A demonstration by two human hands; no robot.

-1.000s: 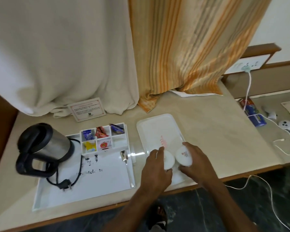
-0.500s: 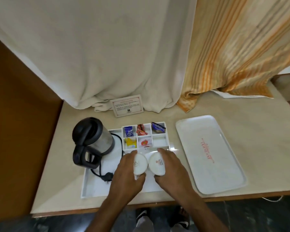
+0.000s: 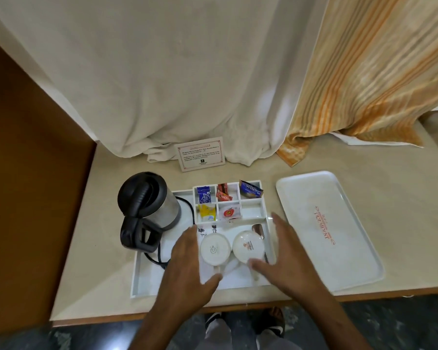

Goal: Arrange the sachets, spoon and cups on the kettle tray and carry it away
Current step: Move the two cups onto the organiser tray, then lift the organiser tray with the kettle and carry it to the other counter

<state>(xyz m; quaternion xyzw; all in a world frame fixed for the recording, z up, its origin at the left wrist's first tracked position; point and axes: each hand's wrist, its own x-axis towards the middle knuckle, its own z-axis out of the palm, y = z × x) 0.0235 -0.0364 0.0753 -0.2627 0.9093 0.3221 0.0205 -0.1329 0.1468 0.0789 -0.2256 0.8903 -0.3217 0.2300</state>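
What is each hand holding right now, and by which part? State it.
Nothing. The left hand and right hand are spread open on either side of the two upturned cups, which rest on the kettle tray.

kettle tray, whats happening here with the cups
A person has two white cups, one beside the other, standing upside down on the kettle tray. Both hands are open, the left hand and the right hand flanking the cups, neither gripping. The spoon lies at the right cup, sachets sit in the compartments behind, and the kettle stands on the tray's left. A second white tray lies bare to the right.
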